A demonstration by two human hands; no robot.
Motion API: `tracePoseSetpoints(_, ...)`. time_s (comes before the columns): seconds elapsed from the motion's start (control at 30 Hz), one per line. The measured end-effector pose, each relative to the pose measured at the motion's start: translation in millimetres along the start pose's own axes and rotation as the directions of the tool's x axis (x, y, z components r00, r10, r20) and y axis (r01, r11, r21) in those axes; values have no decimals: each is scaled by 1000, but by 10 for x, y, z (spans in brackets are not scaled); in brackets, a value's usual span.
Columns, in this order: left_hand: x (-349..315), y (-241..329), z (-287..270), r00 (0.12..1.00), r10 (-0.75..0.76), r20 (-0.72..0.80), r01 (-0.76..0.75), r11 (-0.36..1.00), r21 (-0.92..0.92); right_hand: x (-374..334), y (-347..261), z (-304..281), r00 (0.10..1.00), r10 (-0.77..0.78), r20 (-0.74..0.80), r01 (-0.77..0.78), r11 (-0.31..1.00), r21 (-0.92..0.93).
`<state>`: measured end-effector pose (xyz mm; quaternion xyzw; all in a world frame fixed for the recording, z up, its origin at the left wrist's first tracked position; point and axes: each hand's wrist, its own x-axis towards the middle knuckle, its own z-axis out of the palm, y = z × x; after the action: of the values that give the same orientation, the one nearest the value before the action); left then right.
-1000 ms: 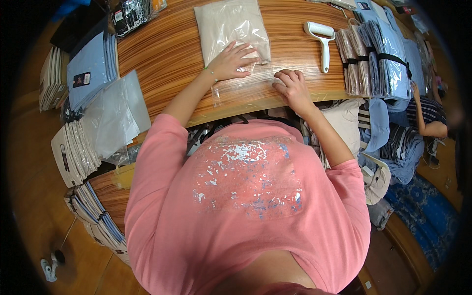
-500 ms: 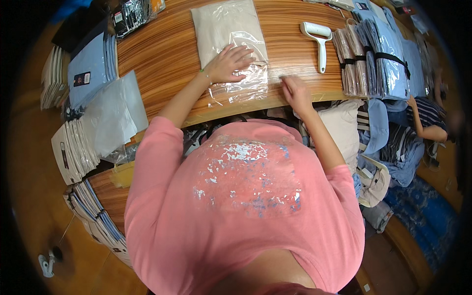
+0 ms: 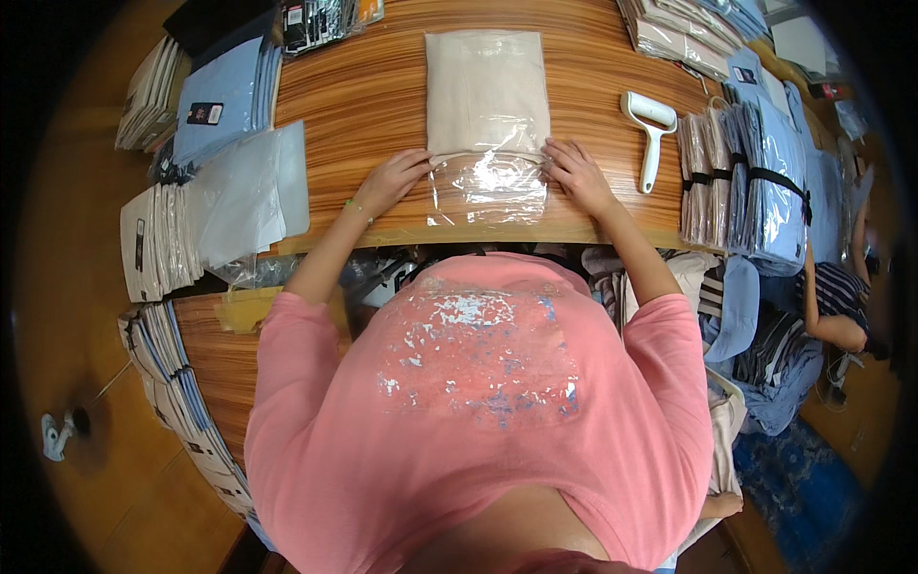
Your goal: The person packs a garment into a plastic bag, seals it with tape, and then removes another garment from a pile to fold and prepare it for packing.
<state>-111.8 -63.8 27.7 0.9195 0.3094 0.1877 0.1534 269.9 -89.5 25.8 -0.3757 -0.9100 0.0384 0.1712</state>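
One broad table (image 3: 363, 115) with glossy brown, dark-striped wood-grain top, its near edge lined by a pale yellowish translucent strip (image 3: 612, 232); a second surface of similar striped brown wood grain (image 3: 215, 346) stands at left. Flooring, smooth orange-brown (image 3: 124, 497), shows at left and right, with one blue patterned fabric (image 3: 798, 488) at lower right; light falls evenly across the tabletop, dimmer over the floor.

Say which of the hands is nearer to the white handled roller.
Right. The right hand is left of the roller; the left hand is farther left, across beige fabric in clear plastic.
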Motion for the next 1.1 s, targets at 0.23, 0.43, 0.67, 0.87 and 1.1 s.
tracePoseSetpoints(0.23, 119, -148, 56, 982, 188, 23, -189, 971, 147, 29, 66, 7, 995, -80, 61, 81, 996, -23)
tracePoseSetpoints(0.43, 89, -118, 141, 993, 112, 47, -115, 992, 60, 17, 10, -29, 995, -69, 74, 73, 996, -46)
tracePoseSetpoints(0.67, 157, -5, 183, 998, -26, -51, 29, 997, 68, 137, -148, -65, 947, 319, 22, -314, 914, 259)
tracePoseSetpoints(0.87, 445, 61, 332, 701, -699, -144, 604, 689, -401, 444, 34, 214, 615, 788, -21, -625, 503, 598)
tracePoseSetpoints(1.1, 620, -11, 288, 598, -796, -87, 330, 344, -879, 570, 10, 264, 561, 821, -110, -710, 545, 447)
